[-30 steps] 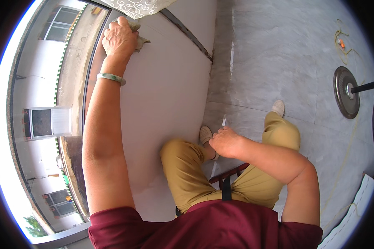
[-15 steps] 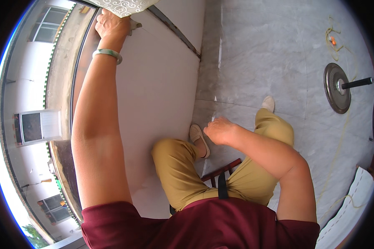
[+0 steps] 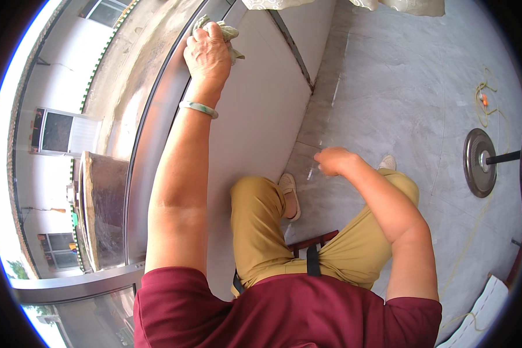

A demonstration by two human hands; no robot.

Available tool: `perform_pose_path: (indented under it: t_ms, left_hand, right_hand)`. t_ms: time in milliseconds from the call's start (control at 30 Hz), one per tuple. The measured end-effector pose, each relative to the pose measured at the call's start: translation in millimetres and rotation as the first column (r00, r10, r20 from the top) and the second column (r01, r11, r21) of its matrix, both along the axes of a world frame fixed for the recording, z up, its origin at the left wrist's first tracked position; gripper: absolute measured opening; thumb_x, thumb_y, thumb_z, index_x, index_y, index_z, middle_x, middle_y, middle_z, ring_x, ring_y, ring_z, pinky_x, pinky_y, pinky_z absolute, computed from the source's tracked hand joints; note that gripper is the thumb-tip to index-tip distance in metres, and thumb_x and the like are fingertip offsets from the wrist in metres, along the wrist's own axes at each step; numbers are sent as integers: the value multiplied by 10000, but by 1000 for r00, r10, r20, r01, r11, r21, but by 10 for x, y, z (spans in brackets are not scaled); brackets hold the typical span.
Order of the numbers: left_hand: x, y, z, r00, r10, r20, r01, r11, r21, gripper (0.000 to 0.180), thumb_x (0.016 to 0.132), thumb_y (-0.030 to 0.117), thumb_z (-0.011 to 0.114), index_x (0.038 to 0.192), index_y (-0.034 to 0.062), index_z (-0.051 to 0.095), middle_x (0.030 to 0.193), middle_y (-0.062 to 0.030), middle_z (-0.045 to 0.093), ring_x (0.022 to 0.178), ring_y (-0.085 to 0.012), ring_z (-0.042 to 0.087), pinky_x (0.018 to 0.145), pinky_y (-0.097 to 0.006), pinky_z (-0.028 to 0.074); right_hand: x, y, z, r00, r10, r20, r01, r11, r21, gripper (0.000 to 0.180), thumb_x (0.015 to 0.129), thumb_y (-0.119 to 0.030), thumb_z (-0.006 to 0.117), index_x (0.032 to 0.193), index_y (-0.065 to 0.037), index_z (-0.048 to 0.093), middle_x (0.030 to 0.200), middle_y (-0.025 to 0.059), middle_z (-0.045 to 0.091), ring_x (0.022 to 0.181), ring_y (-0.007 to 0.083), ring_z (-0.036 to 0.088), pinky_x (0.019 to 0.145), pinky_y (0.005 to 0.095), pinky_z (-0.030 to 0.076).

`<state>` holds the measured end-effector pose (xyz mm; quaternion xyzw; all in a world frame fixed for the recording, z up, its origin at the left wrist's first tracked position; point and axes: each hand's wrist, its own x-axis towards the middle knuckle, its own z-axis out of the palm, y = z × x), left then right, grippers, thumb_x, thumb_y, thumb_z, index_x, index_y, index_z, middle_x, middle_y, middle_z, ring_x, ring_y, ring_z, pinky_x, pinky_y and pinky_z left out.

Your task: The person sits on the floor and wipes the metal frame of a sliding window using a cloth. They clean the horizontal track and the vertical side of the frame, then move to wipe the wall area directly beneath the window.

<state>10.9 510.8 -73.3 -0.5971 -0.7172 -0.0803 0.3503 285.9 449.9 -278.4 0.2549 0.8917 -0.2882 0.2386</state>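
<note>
My left hand (image 3: pixel 207 58) is stretched far forward, its fingers closed over a crumpled grey-green cloth (image 3: pixel 230 33). Hand and cloth rest on the metal window frame (image 3: pixel 151 136), along the ledge above the white wall panel. A green and white bangle (image 3: pixel 199 109) circles that wrist. Over the gap between my knees hangs my right hand (image 3: pixel 333 161), loosely curled and touching nothing; no object shows in it.
A patterned pale curtain (image 3: pixel 272 3) hangs at the top edge. Beneath me is a dark red stool (image 3: pixel 314 240). On the grey floor (image 3: pixel 383 87) to the right stand a round metal base (image 3: pixel 479 162) with a black pole and a tangled yellow cord (image 3: pixel 480 110).
My left hand and the cloth have come out from beside the curtain and lie on the window frame. My view has shifted left. The right hand has moved slightly up and right.
</note>
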Motion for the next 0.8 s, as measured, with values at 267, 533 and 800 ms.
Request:
perform_pose_path:
  t_ms: [267, 533, 800]
  left_hand:
    - [74, -1315, -11, 998, 70, 3, -70, 996, 55, 564, 813, 234, 756, 1286, 99, 478, 1077, -148, 567, 977, -333, 567, 813, -453, 473]
    - [149, -2926, 68, 991, 133, 17, -133, 991, -10, 603, 828, 159, 743, 1328, 55, 423, 1030, -165, 544, 952, -359, 542, 828, -461, 449]
    - [210, -4563, 161, 974, 224, 39, -216, 966, -140, 683, 755, -20, 694, 1354, 23, 370, 1082, -205, 519, 988, -395, 538, 875, -495, 450]
  right_hand:
    - [120, 94, -18, 996, -68, -50, 67, 997, -25, 308, 982, -229, 546, 1230, -57, 605, 1206, 185, 649, 1141, 368, 607, 925, 468, 506]
    - [274, 158, -159, 994, -102, -40, 101, 995, -20, 348, 983, -237, 548, 1292, -82, 585, 1253, 193, 631, 1183, 373, 583, 970, 450, 484]
    - [268, 165, -383, 987, -129, 92, 128, 992, 13, 400, 988, -270, 548, 1352, -104, 558, 1334, 164, 596, 1250, 363, 543, 1027, 437, 456]
